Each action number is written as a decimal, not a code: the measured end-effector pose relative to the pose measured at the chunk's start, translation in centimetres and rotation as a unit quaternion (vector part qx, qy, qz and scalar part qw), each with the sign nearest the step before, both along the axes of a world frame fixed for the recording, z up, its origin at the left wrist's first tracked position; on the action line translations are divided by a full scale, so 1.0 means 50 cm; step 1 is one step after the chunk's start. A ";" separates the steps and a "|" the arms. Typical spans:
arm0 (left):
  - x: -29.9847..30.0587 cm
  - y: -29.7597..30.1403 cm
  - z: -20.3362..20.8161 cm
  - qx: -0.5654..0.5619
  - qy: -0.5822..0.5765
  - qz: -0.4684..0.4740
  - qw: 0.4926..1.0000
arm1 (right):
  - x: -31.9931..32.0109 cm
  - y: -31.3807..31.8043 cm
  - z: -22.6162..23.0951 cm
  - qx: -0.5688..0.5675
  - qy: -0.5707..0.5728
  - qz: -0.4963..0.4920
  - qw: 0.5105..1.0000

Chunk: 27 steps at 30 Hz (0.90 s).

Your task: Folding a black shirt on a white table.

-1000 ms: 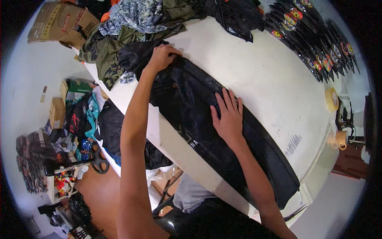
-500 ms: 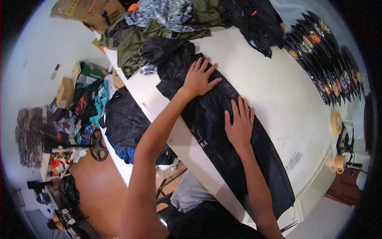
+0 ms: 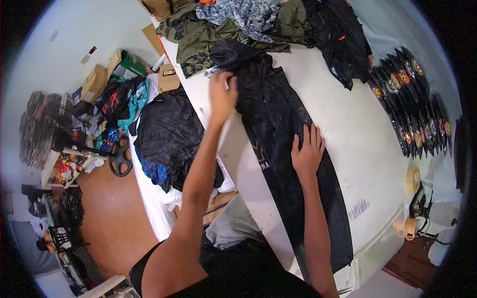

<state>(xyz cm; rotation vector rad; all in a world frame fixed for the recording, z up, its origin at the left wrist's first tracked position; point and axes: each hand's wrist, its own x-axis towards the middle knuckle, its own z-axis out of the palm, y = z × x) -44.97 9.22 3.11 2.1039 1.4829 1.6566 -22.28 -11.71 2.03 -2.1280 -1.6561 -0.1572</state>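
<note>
A long black garment (image 3: pixel 278 114) lies stretched across the white table, running from the far middle to the near right edge. Pale marks show on its left side, and its far end is bunched up. My right hand (image 3: pixel 307 155) rests flat on the middle of the cloth, fingers spread. My left hand (image 3: pixel 222 97) is at the garment's far left edge, beside the bunched part. Motion smears its fingers, so whether they grip or touch the cloth is unclear.
Camouflage clothes (image 3: pixel 198 47) and another black garment (image 3: pixel 340 44) are heaped at the table's far side. Packaged black items (image 3: pixel 412 104) line the right, near tape rolls (image 3: pixel 412 180). More dark clothing (image 3: pixel 166 134) lies on a lower surface at left, with boxes (image 3: pixel 94 82) behind.
My left hand has lifted off the garment's upper part and moved left to its far edge. My right hand stays flat on the cloth. The view has shifted.
</note>
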 end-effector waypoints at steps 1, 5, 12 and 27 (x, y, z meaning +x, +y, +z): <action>-0.024 -0.009 -0.006 -0.164 -0.071 -0.031 0.984 | 0.010 -0.005 -0.006 -0.001 -0.003 -0.010 1.000; -0.143 0.037 -0.019 -0.175 0.071 -0.219 0.957 | -0.010 0.005 -0.005 0.030 -0.007 0.006 0.999; -0.085 0.065 0.024 -0.073 0.117 -0.292 0.946 | 0.000 0.000 -0.007 0.036 -0.008 -0.001 0.999; -0.092 0.080 0.005 0.065 0.369 -0.220 0.901 | -0.003 -0.003 0.000 0.006 -0.018 0.000 1.000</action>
